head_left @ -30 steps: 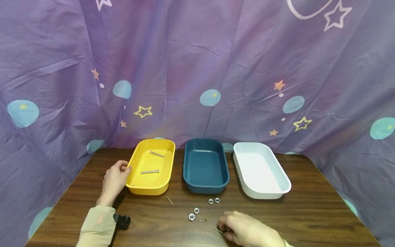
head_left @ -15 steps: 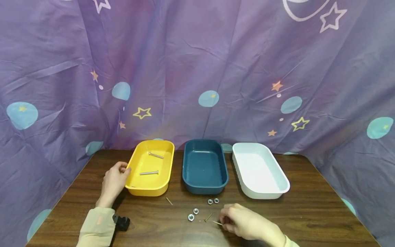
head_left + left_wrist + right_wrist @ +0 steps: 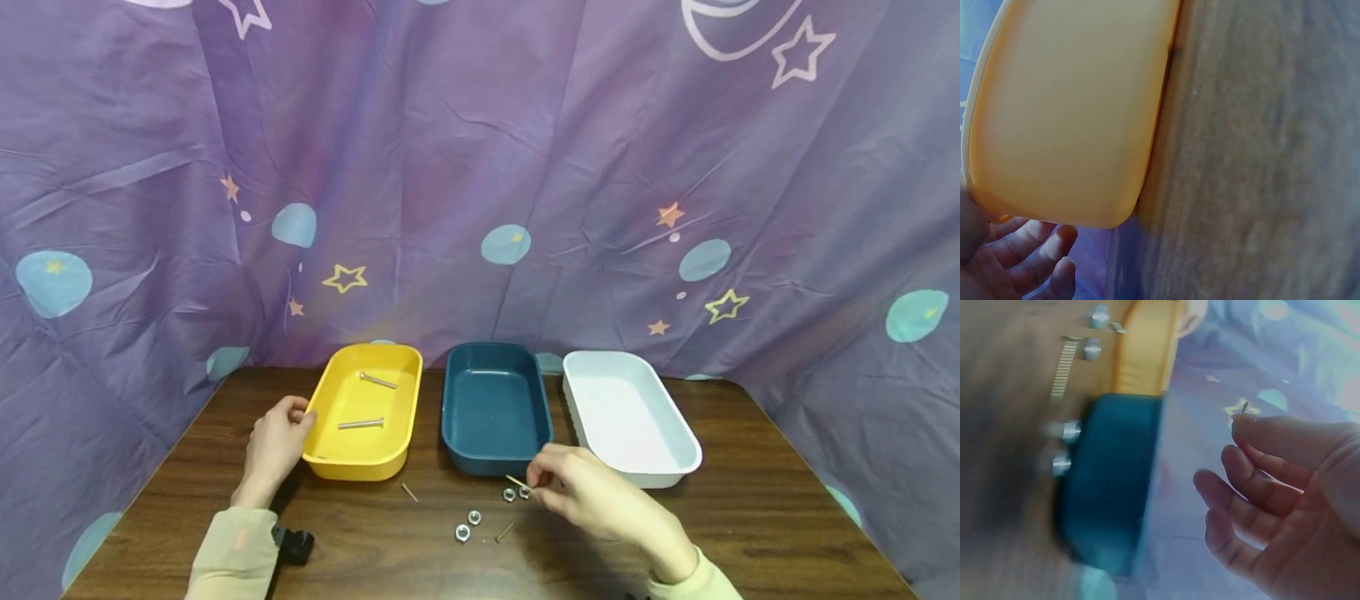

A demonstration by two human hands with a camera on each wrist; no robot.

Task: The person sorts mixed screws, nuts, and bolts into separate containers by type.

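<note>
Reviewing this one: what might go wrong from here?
The slim fastener is pinched only at the fingertips of the right hand, so it might slip and drop.

Two loose nuts lie close to that hand in the head view; a low sweep could scatter them.

The left hand grips the rim of the yellow tray; a tug might shift the bolts inside.

Wooden table (image 3: 757, 508), dark brown, streaky grain, side edges drawing closer toward far edge. Purple cloth backdrop (image 3: 450, 158) hangs behind far edge and spreads past left and right edges, creased and folded. Printed on cloth: pale blue ovals (image 3: 506, 244), small orange stars (image 3: 670, 215), yellow star outlines (image 3: 345, 278), white star outlines (image 3: 803, 52) higher up. Soft sheen on wood midway between side edges. Right wrist view: part of backdrop glares pale.
</note>
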